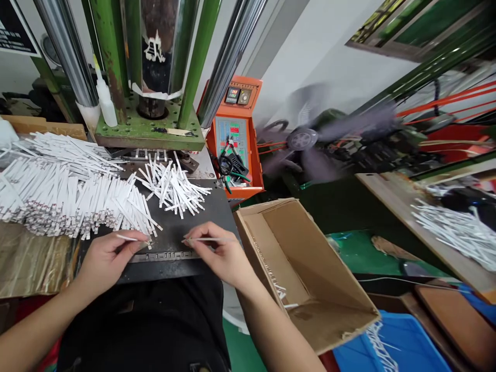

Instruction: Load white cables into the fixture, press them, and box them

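My left hand point(112, 256) pinches a thin white strip point(127, 237) with a small metal end, just in front of the large pile. In my right hand point(220, 253) is another slim pale strip point(211, 239), gripped between thumb and fingers. Both hands hover over the front of the dark work surface point(170, 227), a short gap apart. A big heap of white strips with metal ends point(77, 196) spreads to the left. A smaller heap of white strips point(174, 188) lies beyond my hands.
A green press point(151, 121) with steel columns rises behind the heaps, a white squeeze bottle point(105, 101) on its plate. Right of it stands an orange control box point(251, 155) holding pliers. An open cardboard box point(310, 253) with a few strips sits at my right, near a fan point(302, 138).
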`<state>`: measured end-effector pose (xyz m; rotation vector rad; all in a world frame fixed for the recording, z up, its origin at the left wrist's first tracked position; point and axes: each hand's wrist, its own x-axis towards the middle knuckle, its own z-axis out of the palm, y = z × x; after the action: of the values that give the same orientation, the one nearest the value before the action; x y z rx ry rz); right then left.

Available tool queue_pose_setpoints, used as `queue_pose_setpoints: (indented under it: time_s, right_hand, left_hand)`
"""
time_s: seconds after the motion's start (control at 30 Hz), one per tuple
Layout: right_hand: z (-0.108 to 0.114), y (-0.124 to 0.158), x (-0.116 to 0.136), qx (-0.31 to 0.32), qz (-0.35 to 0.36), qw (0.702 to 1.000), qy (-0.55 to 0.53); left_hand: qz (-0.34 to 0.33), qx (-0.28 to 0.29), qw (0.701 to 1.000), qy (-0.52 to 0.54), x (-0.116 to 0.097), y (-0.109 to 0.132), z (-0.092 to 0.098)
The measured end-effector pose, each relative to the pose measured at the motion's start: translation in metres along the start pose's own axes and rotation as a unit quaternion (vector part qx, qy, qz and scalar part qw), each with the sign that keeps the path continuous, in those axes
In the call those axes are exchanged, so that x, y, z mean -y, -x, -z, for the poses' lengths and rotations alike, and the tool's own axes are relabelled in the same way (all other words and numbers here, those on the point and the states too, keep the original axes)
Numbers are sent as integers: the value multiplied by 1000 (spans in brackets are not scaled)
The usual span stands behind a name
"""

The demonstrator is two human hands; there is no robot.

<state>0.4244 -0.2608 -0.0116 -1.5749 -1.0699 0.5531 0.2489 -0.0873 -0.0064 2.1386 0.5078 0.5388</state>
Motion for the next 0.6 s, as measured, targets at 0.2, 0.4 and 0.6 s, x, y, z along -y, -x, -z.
queue_pose_setpoints:
  time_s: [0.2, 0.4, 0.6]
  right_hand:
    - [-6, 25, -21, -3, 76, 997, 33]
    - [-19, 26, -23, 27, 211, 961, 178]
    - [0, 15, -13, 129, 155, 960, 195]
  left_hand:
    - [-65, 47, 996, -33, 4, 7, -20]
    - [-120, 34, 991, -39, 4, 7, -26]
    - [-235, 76, 965, -88, 2, 7, -30]
